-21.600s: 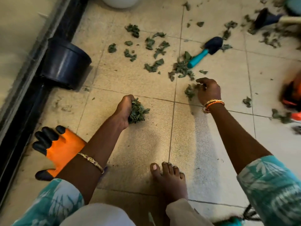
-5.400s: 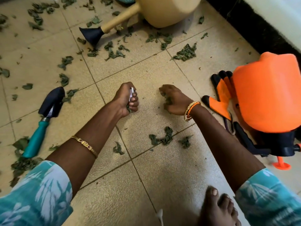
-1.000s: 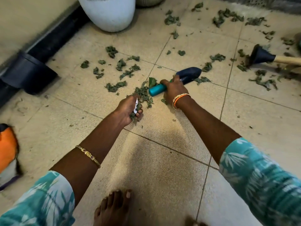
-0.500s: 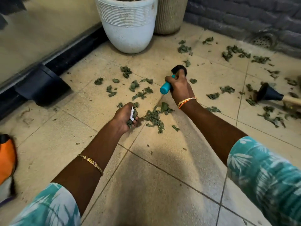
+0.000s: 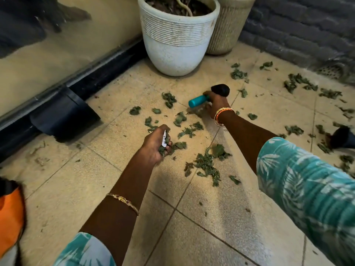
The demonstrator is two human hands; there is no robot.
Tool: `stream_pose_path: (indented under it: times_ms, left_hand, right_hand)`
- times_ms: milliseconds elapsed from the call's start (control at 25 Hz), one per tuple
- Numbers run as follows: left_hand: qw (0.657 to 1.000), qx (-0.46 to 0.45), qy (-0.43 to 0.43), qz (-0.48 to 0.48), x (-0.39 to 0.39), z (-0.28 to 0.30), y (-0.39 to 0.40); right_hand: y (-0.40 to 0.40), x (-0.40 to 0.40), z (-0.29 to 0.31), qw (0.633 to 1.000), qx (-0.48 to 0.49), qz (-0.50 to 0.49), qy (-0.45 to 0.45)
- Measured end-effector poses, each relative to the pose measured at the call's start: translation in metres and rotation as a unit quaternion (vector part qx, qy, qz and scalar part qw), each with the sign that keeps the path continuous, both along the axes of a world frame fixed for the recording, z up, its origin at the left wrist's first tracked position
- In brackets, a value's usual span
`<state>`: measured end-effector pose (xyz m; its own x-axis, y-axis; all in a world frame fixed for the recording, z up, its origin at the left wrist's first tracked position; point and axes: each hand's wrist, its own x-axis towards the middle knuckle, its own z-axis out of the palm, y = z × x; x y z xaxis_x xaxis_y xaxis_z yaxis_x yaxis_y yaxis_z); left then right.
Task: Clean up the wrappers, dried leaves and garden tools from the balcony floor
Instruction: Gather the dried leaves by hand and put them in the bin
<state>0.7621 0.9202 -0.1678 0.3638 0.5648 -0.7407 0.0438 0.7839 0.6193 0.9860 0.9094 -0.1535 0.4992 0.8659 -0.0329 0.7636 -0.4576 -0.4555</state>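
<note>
Right hand (image 5: pixel 216 104) grips trowel (image 5: pixel 208 94); left hand (image 5: pixel 156 144) clenches dried leaves (image 5: pixel 207 164), wrapper (image 5: pixel 164 139). Set trowel aside upright-safe, keep left fist tight, avoid spilling.

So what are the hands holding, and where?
Right hand grips the trowel mid-handle. Left hand holds dried leaves and a white wrapper, fingers curled round.

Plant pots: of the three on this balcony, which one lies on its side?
The small black plastic pot by the dark door track. The white ribbed pot and the beige woven pot stand upright.
</note>
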Motion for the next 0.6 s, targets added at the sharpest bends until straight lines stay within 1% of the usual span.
stream_pose_path:
  times_ms: [80, 200, 320, 400, 480, 560, 600]
  left_hand:
    - [1.0, 0.0, -0.001, 0.008, 0.002, -0.002, 0.003]
    - [1.0, 0.016, -0.003, 0.012, 0.008, -0.002, 0.007]
    - [1.0, 0.029, -0.003, -0.012, 0.006, -0.001, 0.005]
    - [0.999, 0.032, -0.004, -0.016, 0.002, 0.001, 0.001]
    - [0.999, 0.024, -0.021, 0.002, -0.006, 0.007, 0.0]
    - [0.999, 0.013, -0.042, 0.009, -0.017, 0.01, -0.002]
    - [0.999, 0.013, -0.04, -0.001, -0.023, 0.011, -0.004]
  right_hand:
    - [0.003, -0.004, 0.007, 0.999, -0.02, 0.004, 0.049]
    - [-0.002, -0.008, 0.008, 0.997, -0.026, 0.016, 0.068]
    - [-0.009, -0.012, -0.012, 0.997, -0.04, 0.02, 0.056]
    - [-0.01, -0.016, -0.026, 0.994, -0.088, 0.06, 0.035]
    - [-0.006, -0.025, -0.032, 0.986, -0.117, 0.118, -0.012]
    - [-0.004, -0.035, -0.034, 0.982, -0.1, 0.156, -0.037]
    - [-0.005, -0.039, -0.035, 0.982, -0.087, 0.162, -0.039]
